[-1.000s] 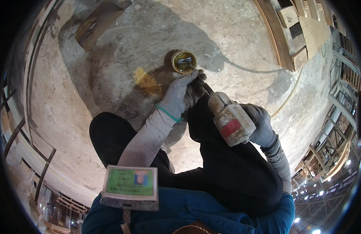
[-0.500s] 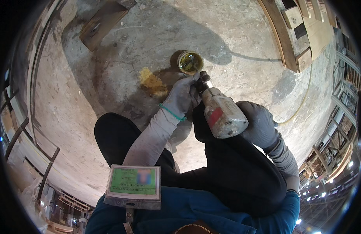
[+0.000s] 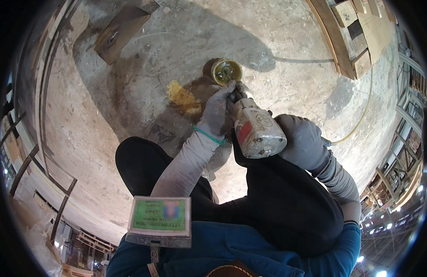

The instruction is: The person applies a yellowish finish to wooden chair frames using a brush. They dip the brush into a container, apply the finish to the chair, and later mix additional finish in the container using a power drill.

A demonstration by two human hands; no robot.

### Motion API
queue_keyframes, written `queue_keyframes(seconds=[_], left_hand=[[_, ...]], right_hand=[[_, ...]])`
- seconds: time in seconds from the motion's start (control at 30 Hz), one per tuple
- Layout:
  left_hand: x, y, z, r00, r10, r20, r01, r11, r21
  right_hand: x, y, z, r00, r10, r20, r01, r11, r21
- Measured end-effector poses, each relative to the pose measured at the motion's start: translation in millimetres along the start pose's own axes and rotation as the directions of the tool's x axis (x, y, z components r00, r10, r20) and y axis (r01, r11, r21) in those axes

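Note:
A worn pale-grey impact wrench (image 3: 259, 129) with a red patch is held slantwise over my knee, its nose toward the cup. My gloved right hand (image 3: 302, 141) is closed round its grip, and a hose leads away behind. At the front end, my gloved left hand (image 3: 218, 112) is closed about the dark socket (image 3: 241, 91); whether a small part sits between its fingertips is hidden. Just beyond these fingertips stands a small round cup (image 3: 215, 69) with yellowish, oily liquid (image 3: 226, 71) in it.
On the concrete floor lie a yellow stain (image 3: 183, 98) and, farther left, a brown board (image 3: 121, 34). A wooden pallet-like frame (image 3: 345, 55) stands at the far right. The yellowish air hose (image 3: 361, 127) curves along the floor from my right hand.
The wrench and both hands have shifted slightly; the wrench's body has moved a little left and up, and its socket end is now closer to the cup's near rim.

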State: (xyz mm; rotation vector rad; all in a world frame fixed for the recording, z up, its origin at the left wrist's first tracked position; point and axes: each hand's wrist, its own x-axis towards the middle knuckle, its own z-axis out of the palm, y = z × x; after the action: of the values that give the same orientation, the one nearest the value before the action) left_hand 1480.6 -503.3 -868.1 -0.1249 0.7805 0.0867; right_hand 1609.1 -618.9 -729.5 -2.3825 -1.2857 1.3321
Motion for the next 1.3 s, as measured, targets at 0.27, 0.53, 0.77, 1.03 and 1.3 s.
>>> queue_keyframes(seconds=[0.27,0.53,0.77,1.03,1.3], left_hand=[[-20,-49,20,0.861,0.462,0.213,-0.509,0.782,0.359],[-33,-37,12,0.947,0.3,0.111,-0.32,0.9,0.295],[-57,-34,35,0.941,0.328,0.079,-0.337,0.93,0.148],[-49,-23,28,0.993,-0.009,0.12,0.012,1.0,-0.026],[-41,-24,40,0.996,-0.089,-0.019,0.084,0.983,-0.161]], right_hand=[[0,2,10,0.976,0.164,-0.142,-0.132,0.968,0.214],[3,8,5,0.989,0.138,0.053,-0.14,0.99,0.035],[3,1,1,0.999,0.036,0.036,-0.034,0.999,-0.033],[-1,-11,-6,0.991,0.076,0.108,-0.063,0.991,-0.121],[-1,-13,-8,0.988,0.088,0.13,-0.068,0.987,-0.147]])
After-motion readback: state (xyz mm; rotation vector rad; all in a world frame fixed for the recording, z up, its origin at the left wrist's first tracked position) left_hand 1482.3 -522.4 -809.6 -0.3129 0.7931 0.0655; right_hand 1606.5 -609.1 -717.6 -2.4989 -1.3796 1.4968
